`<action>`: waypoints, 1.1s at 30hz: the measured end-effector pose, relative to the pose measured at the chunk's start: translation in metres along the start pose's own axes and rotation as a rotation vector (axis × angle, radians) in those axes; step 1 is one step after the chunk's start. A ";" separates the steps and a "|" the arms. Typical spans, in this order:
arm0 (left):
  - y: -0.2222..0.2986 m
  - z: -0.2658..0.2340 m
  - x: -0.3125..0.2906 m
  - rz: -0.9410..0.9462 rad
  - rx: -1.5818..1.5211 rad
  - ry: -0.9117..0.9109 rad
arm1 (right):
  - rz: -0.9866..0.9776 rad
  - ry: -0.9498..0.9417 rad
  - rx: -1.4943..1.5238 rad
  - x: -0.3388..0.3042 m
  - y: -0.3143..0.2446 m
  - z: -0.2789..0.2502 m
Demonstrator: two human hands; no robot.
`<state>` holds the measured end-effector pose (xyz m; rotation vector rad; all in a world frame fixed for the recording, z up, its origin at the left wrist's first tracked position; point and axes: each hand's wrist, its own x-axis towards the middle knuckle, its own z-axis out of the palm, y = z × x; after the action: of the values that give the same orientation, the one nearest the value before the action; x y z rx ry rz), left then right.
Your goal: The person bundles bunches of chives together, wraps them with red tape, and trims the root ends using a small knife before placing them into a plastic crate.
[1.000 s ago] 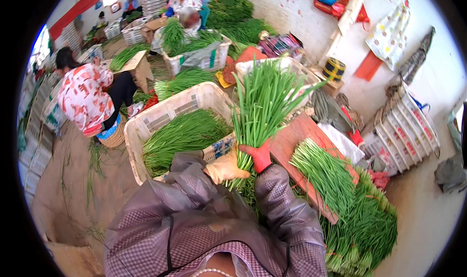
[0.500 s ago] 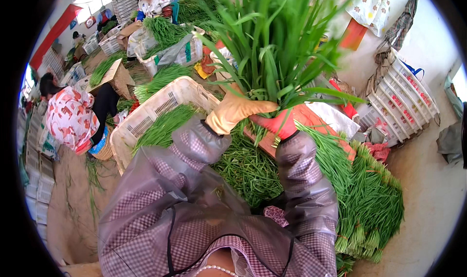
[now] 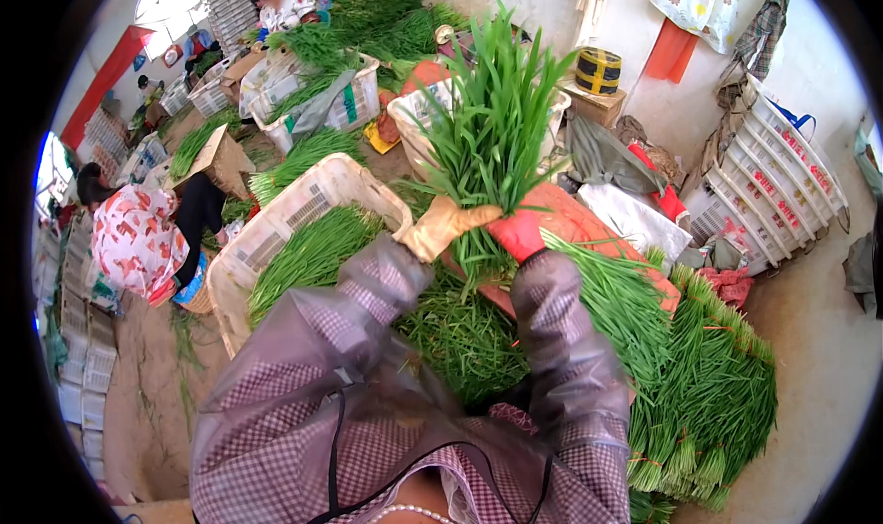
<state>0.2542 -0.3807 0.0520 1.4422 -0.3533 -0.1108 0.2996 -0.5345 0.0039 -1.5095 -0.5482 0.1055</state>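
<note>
A bunch of garlic chives (image 3: pixel 497 124) stands upright in front of me, its flat leaves fanned out at the top. My left hand (image 3: pixel 445 229), in a tan glove, is closed round its lower part with the thumb stretched across. Against the same bunch, closed on its right side, is my right hand (image 3: pixel 517 235) in a red glove. Some leaves hang below the hands, over a heap of loose green leaves (image 3: pixel 460 335). Part of a reddish board (image 3: pixel 575 216) shows behind my right hand. The fingers behind the bunch are hidden.
Left of me a white crate (image 3: pixel 276 220) holds more chives. Tied bundles (image 3: pixel 704 386) are stacked at my right. Beyond the bunch stands another white basket (image 3: pixel 409 119). Nested baskets (image 3: pixel 759 174) lean by the right wall. A person in a patterned top (image 3: pixel 138 239) bends at the left.
The bunch has come lower and looks smaller, its leaves less spread and less blurred. Both hands stay closed on it. The view has shifted slightly, showing more behind the bunch.
</note>
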 end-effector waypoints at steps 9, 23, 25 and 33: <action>-0.033 -0.077 -0.050 0.235 -0.310 0.032 | -0.005 -0.114 -0.415 -0.017 -0.088 0.063; 0.071 -0.069 -0.232 0.257 0.049 0.372 | -0.166 -0.643 0.066 -0.052 -0.091 0.190; 0.098 -0.076 -0.245 0.108 0.035 0.239 | -0.082 -0.769 -0.019 -0.049 -0.090 0.203; 0.086 -0.110 -0.265 0.232 0.099 0.295 | -0.133 -0.786 -0.209 -0.057 -0.069 0.247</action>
<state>0.0261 -0.1897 0.0814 1.4798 -0.2827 0.3082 0.1317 -0.3374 0.0460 -1.6030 -1.3156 0.5657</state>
